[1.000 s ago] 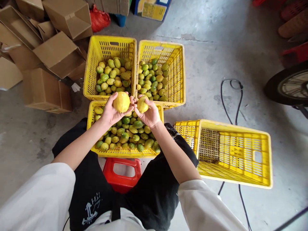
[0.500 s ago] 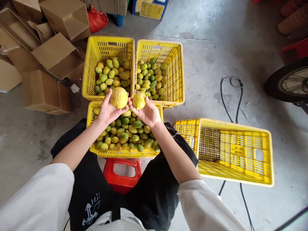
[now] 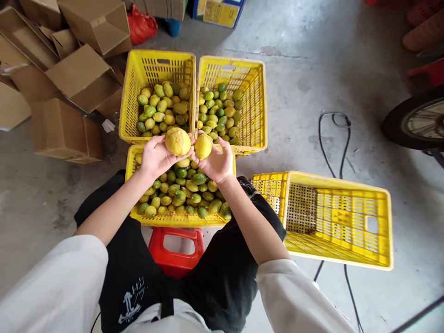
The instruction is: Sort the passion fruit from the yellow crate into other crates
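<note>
The left hand (image 3: 157,159) covers the underside of the larger yellow fruit (image 3: 177,141), and the right hand (image 3: 217,163) covers the lower part of the smaller yellow fruit (image 3: 203,146); both hands and forearms also hide the far rim and part of the fruit in the near crate (image 3: 180,221). The wheel (image 3: 416,121) is cut off by the right edge, the cardboard boxes (image 3: 79,78) by the left and top edges, and the blue-and-yellow box (image 3: 220,11) by the top edge, its print too small to read. The red stool (image 3: 176,252) is partly hidden by the person's legs, and the black cable (image 3: 342,138) passes out of sight behind the tipped crate (image 3: 338,222).
</note>
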`<state>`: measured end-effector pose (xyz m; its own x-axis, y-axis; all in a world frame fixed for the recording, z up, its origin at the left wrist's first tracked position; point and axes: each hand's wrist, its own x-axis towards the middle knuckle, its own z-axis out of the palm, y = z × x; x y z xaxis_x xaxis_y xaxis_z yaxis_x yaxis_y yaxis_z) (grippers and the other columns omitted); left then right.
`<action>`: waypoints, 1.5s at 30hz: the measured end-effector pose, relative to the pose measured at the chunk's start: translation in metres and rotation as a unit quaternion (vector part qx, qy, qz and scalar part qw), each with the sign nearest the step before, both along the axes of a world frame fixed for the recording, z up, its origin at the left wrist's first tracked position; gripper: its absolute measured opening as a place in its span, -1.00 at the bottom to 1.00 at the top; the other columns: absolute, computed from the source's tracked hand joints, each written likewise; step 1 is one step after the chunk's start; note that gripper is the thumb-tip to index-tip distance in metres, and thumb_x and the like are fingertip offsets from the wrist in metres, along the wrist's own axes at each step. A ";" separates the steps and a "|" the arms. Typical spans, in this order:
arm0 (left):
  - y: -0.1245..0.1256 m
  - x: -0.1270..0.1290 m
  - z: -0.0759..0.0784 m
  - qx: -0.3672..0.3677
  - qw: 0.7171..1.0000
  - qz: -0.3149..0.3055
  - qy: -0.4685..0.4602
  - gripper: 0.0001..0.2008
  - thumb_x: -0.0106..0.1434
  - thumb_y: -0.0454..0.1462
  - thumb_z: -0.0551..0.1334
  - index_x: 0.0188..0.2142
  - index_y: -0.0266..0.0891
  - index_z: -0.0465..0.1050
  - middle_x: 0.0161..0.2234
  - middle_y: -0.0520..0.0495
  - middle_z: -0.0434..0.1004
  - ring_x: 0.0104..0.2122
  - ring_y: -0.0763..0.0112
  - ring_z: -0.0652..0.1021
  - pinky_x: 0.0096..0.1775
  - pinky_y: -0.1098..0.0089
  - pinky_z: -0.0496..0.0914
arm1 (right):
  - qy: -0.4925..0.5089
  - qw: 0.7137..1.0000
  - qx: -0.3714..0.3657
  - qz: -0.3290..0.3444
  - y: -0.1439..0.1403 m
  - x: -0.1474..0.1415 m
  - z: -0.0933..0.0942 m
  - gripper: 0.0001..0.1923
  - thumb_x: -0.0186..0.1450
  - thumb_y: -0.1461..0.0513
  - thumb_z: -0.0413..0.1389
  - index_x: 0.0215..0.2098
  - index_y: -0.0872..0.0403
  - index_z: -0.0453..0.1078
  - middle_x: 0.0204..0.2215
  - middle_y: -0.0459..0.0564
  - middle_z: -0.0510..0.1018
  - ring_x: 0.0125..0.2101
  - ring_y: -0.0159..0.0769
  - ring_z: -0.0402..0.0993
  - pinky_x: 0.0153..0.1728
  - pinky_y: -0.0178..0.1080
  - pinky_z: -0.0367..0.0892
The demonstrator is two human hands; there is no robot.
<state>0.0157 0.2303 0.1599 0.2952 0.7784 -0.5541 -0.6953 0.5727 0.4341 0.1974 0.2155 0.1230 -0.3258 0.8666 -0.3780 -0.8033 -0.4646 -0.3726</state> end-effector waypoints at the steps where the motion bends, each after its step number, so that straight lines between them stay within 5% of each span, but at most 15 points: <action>1: 0.001 0.000 0.000 -0.002 1.000 0.001 -0.004 -0.56 0.54 -0.09 0.01 0.21 -0.23 0.45 -0.03 -0.24 0.70 0.04 0.10 0.72 -0.02 0.18 0.69 | 0.001 1.000 0.005 0.000 0.001 0.001 0.000 -0.67 0.45 0.07 0.01 0.10 -0.05 0.42 -0.16 -0.07 0.68 -0.08 -0.22 0.67 -0.10 -0.15 0.68; 7: 0.003 0.001 -0.007 -0.028 0.999 0.001 -0.021 -0.50 0.51 0.12 0.10 0.06 -0.23 0.48 -0.35 -0.11 0.61 -0.45 0.38 0.64 -0.30 0.40 0.65 | -0.012 1.000 -0.008 0.006 0.001 0.000 -0.004 -0.64 0.31 0.18 0.15 0.08 -0.04 0.42 -0.23 -0.08 0.66 -0.21 -0.25 0.65 -0.32 -0.29 0.66; 13: -0.004 0.010 -0.019 -0.016 0.999 -0.023 0.019 -0.73 0.42 -0.12 0.26 0.02 -0.18 0.50 -0.22 -0.10 0.71 -0.18 0.25 0.77 -0.05 0.29 0.67 | -0.036 0.998 -0.026 -0.036 0.000 -0.002 0.000 -0.54 0.24 0.41 0.19 0.06 -0.08 0.45 -0.34 -0.17 0.59 -0.40 -0.40 0.55 -0.37 -0.44 0.60; 17: -0.004 0.010 -0.021 -0.011 0.999 -0.034 -0.001 -0.74 0.38 -0.15 0.26 -0.01 -0.19 0.51 -0.22 -0.14 0.73 -0.09 0.16 0.77 -0.02 0.23 0.67 | -0.034 0.998 -0.011 -0.046 0.001 -0.002 -0.004 -0.59 0.28 0.39 0.18 0.05 -0.08 0.44 -0.37 -0.19 0.58 -0.42 -0.42 0.53 -0.45 -0.49 0.52; 21: -0.002 0.006 -0.012 0.000 1.000 -0.005 -0.017 -0.60 0.45 -0.16 0.05 0.13 -0.23 0.48 -0.07 -0.22 0.75 0.12 0.01 0.71 0.13 0.00 0.62 | -0.030 0.998 0.020 -0.045 0.005 0.003 -0.009 -0.74 0.36 0.15 0.18 0.02 -0.06 0.41 -0.29 -0.11 0.64 -0.26 -0.25 0.65 -0.35 -0.28 0.66; 25: 0.003 0.003 -0.005 0.016 1.000 0.013 0.004 -0.58 0.50 -0.23 0.00 0.23 -0.23 0.45 -0.03 -0.20 0.73 0.11 0.13 0.70 0.12 0.14 0.63 | -0.031 0.997 0.025 -0.066 0.008 0.008 -0.009 -0.74 0.38 0.14 0.13 0.03 -0.04 0.43 -0.17 -0.03 0.71 -0.03 -0.12 0.69 -0.15 -0.08 0.73; 30: 0.002 0.006 -0.011 -0.007 0.999 0.021 0.025 -0.66 0.54 -0.05 0.15 0.07 -0.20 0.52 -0.23 -0.12 0.69 -0.12 0.26 0.73 -0.10 0.38 0.65 | -0.020 0.999 -0.001 -0.045 0.006 0.007 -0.011 -0.87 0.44 0.17 0.19 -0.05 -0.05 0.42 -0.24 -0.10 0.68 -0.21 -0.30 0.70 -0.32 -0.35 0.69; 36: -0.003 0.012 -0.021 -0.017 0.999 -0.022 0.038 -0.78 0.45 -0.20 0.23 -0.04 -0.26 0.55 -0.23 -0.14 0.71 -0.05 0.23 0.74 0.05 0.31 0.62 | -0.018 0.999 0.040 -0.011 0.002 -0.001 -0.021 -0.70 0.35 0.22 0.35 -0.08 -0.07 0.33 -0.32 -0.20 0.58 -0.41 -0.48 0.59 -0.56 -0.57 0.41; 41: 0.000 0.008 -0.022 -0.007 1.000 0.010 0.014 -0.61 0.50 -0.09 0.09 0.02 -0.27 0.56 -0.15 -0.20 0.74 0.04 0.13 0.73 0.09 0.22 0.64 | 0.005 0.998 0.053 -0.024 0.001 0.001 -0.017 -0.74 0.36 0.12 0.24 -0.02 -0.06 0.37 -0.18 -0.05 0.67 -0.19 -0.23 0.68 -0.28 -0.25 0.67; 45: 0.003 0.005 -0.020 0.001 0.999 0.039 0.013 -0.56 0.50 -0.20 -0.03 0.16 -0.26 0.52 0.00 -0.23 0.73 0.13 0.14 0.69 0.16 0.15 0.61 | 0.009 0.999 0.030 -0.041 0.004 0.005 -0.012 -0.70 0.34 0.16 0.09 0.04 -0.04 0.39 -0.08 0.04 0.69 0.04 -0.02 0.67 -0.07 0.08 0.70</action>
<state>0.0205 0.2336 0.1400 0.2192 0.8001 -0.5585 -0.7270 0.5157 0.4534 0.2027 0.2199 0.1110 -0.2588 0.9114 -0.3199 -0.8442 -0.3744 -0.3836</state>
